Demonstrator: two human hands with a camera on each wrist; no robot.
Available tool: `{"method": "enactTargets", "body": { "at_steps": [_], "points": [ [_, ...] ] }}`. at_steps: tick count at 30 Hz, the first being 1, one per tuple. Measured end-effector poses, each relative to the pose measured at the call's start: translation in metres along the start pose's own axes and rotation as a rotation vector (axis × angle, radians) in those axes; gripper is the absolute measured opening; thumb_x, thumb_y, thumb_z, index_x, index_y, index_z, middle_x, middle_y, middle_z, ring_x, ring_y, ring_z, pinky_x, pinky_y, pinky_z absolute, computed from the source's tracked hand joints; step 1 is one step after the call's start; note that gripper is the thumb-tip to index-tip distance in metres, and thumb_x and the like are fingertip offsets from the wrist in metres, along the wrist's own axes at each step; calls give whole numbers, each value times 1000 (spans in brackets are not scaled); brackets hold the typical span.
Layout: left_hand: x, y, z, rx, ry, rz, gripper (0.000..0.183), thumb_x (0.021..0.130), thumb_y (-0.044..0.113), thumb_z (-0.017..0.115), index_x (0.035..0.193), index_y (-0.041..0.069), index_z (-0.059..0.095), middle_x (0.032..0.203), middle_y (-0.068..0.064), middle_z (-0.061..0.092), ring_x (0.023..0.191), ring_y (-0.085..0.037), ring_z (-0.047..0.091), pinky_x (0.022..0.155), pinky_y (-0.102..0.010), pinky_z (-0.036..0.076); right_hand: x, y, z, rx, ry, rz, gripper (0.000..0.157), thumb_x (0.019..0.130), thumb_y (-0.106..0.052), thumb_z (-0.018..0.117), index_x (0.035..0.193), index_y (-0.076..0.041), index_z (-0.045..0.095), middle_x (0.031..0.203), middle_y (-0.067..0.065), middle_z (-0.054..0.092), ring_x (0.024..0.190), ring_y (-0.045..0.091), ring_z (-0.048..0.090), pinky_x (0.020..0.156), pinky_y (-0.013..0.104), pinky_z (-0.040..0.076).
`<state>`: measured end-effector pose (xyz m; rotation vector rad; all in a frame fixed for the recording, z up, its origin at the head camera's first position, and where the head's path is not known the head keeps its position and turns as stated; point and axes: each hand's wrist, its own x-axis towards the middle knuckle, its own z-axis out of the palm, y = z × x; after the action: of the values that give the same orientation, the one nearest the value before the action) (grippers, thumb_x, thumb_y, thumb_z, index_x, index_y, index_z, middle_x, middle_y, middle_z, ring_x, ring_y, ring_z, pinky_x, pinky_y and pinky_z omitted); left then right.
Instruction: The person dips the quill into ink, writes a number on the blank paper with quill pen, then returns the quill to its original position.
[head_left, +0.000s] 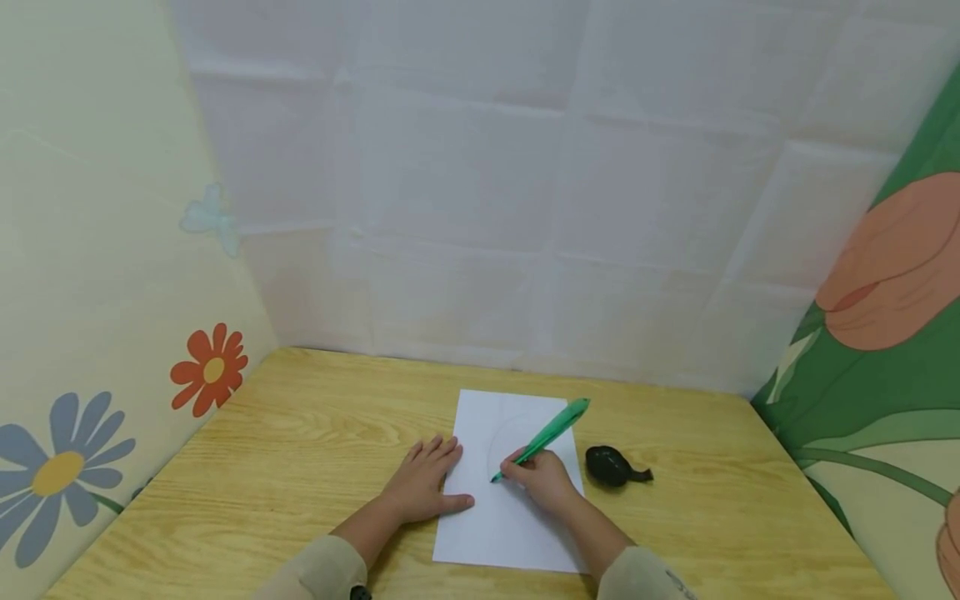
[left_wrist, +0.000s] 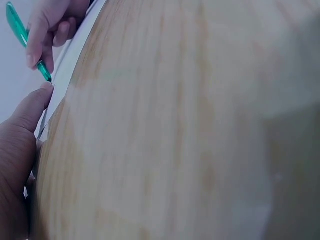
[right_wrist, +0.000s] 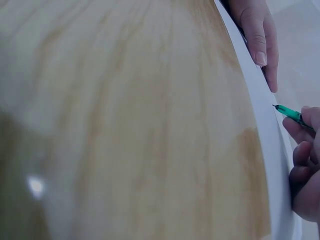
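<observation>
The left hand (head_left: 424, 487) lies flat, fingers extended, gripping nothing, over one edge of the paper (head_left: 480, 533). Right of its thumb, the green pen (head_left: 553, 429) is pinched in the right hand (head_left: 547, 482), tip near a faint curved line (head_left: 489, 448). Drawing appears underway; continuing likely calls for steady paper. Just right of that hand lies a black object (head_left: 608, 467).
</observation>
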<state>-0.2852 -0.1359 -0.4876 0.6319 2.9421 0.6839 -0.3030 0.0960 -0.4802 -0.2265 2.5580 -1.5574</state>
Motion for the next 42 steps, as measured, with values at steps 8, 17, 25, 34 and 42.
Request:
{"method": "enactTargets", "body": {
  "at_steps": [8, 17, 25, 34, 42],
  "points": [
    [-1, 1, -1, -13, 4, -3, 89, 84, 61, 65, 147, 3, 42, 158, -14, 36, 149, -39, 24, 121, -59, 13, -4, 1, -3, -12, -29, -19, 20, 90, -24, 69, 95, -5, 73, 93, 5, 75, 78, 9, 58, 71, 26, 49],
    [1, -5, 6, -7, 31, 14, 92, 83, 66, 62, 148, 4, 42, 158, -13, 35, 149, -39, 22, 121, -59, 10, -6, 3, -5, -9, -51, -21, 20, 90, -24, 70, 94, -4, 72, 89, 5, 75, 71, 11, 54, 64, 26, 47],
    [3, -9, 10, -13, 38, 15, 88, 84, 61, 65, 147, 4, 43, 158, -13, 36, 149, -39, 23, 121, -60, 11, -11, 2, -6, -13, -67, 6, 21, 89, -26, 70, 94, -6, 72, 88, 3, 75, 68, 12, 53, 62, 26, 47],
    [3, -9, 10, -21, 34, 13, 90, 84, 63, 64, 148, 5, 41, 158, -12, 35, 150, -38, 22, 121, -60, 10, -14, 3, -9, -3, -81, -26, 21, 89, -24, 70, 93, -4, 73, 87, 6, 76, 67, 10, 53, 59, 23, 45],
    [0, -6, 6, -24, 39, 31, 94, 84, 67, 60, 148, 2, 40, 158, -16, 35, 148, -41, 23, 120, -61, 10, -17, 4, -11, -38, -88, -34, 20, 89, -24, 71, 92, -4, 73, 86, 4, 75, 74, 10, 55, 65, 24, 46]
  ]
}}
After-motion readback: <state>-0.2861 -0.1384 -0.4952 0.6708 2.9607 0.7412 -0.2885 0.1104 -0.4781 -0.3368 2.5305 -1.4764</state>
